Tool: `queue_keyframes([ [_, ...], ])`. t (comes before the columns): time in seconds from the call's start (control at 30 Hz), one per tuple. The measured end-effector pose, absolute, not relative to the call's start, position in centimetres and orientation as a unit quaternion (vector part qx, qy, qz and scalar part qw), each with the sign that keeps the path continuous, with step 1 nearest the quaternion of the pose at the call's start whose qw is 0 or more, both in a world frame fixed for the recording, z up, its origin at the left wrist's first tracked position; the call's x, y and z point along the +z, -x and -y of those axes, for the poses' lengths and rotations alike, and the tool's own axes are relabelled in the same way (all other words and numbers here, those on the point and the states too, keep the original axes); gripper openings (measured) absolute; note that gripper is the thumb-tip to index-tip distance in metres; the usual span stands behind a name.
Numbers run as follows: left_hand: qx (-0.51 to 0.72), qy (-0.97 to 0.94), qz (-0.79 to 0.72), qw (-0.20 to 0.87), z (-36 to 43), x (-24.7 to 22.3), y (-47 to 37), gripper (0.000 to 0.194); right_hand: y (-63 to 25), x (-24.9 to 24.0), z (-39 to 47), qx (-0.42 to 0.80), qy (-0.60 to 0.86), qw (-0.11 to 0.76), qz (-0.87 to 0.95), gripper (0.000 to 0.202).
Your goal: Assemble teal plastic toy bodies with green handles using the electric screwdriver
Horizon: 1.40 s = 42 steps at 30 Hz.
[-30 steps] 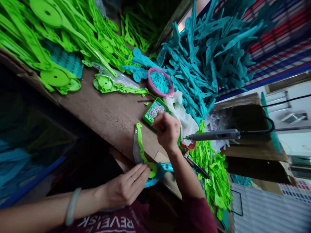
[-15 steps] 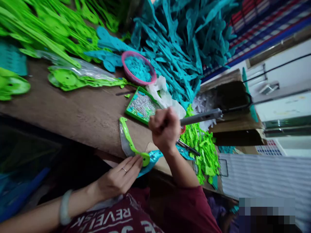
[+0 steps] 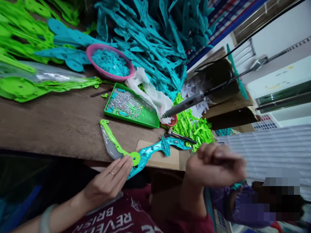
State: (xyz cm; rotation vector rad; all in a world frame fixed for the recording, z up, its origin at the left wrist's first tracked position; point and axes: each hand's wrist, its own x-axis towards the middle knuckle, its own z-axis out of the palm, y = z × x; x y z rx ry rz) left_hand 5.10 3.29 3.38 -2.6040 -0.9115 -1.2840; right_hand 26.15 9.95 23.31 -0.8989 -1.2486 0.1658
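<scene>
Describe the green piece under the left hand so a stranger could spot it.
At the near edge of the brown table, find the left hand. It rests on the green piece, a disc with a curved arm. Unlike the heaped green parts, it lies apart, its disc overlapping a teal part.

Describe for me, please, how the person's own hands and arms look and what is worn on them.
Both hands are ungloved. The left hand wears a thin ring on one finger, with a smooth, pale grey-green bangle at the wrist. The right hand is blurred, with no jewellery discernible; a plain maroon sleeve covers that arm farther up.
</scene>
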Motion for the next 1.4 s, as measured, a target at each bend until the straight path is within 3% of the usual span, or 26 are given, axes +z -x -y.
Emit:
queue_keyframes([
  [0.07, -0.39, 0.867, 0.307, 0.037, -3.3, 3.9, -5.0, 0.041, -29.8, 22.8, -12.8, -0.029, 0.479, 0.699, 0.531, 0.012],
  [0.1, -0.37, 0.876, 0.308, 0.026, -3.6, 4.2, -4.9, 0.041, -31.3, 21.9, -14.6, -0.032, 0.527, 0.655, 0.54, 0.015],
  [0.17, -0.328, 0.896, 0.299, -0.017, -5.1, 5.1, -4.5, 0.044, -32.9, 19.4, -18.2, 0.065, 0.588, 0.541, 0.598, 0.043],
  [0.23, -0.291, 0.912, 0.278, -0.079, -7.5, 6.1, -4.4, 0.069, -33.0, 17.2, -21.0, 0.2, 0.58, 0.478, 0.628, 0.054],
  [0.33, -0.225, 0.935, 0.233, -0.146, -10.7, 6.9, -5.1, 0.106, -31.7, 15.8, -23.1, 0.305, 0.527, 0.518, 0.601, 0.051],
  [0.4, -0.187, 0.951, 0.205, -0.137, -11.2, 6.5, -5.9, 0.114, -31.1, 16.0, -23.5, 0.322, 0.506, 0.556, 0.576, 0.05],
  [0.5, -0.172, 0.962, 0.196, -0.079, -9.8, 5.3, -6.5, 0.108, -30.7, 16.8, -23.6, 0.321, 0.484, 0.602, 0.548, 0.048],
  [0.6, -0.205, 0.958, 0.194, -0.048, -9.4, 5.3, -5.8, 0.084, -29.9, 17.0, -23.6, 0.299, 0.458, 0.645, 0.534, 0.041],
  [0.77, -0.27, 0.942, 0.171, -0.101, -16.8, 7.8, -7.2, 0.049, -27.2, 15.4, -24.5, 0.313, 0.427, 0.673, 0.517, 0.03],
  [0.93, -0.249, 0.947, 0.181, -0.096, -24.4, 6.6, -10.1, 0.062, -25.6, 13.3, -25.9, 0.331, 0.413, 0.667, 0.524, 0.03],
  [1.13, -0.221, 0.936, 0.274, -0.013, -23.9, 5.0, -7.1, 0.078, -25.5, 10.2, -26.3, 0.401, 0.384, 0.635, 0.537, 0.027],
  [1.27, -0.271, 0.92, 0.281, 0.028, -20.5, 6.3, -5.1, 0.059, -25.4, 8.7, -26.6, 0.414, 0.385, 0.633, 0.529, 0.031],
  [1.4, -0.335, 0.92, 0.203, -0.013, -15.2, 7.6, -4.3, 0.044, -25.1, 8.3, -27.0, 0.409, 0.41, 0.624, 0.524, 0.038],
])
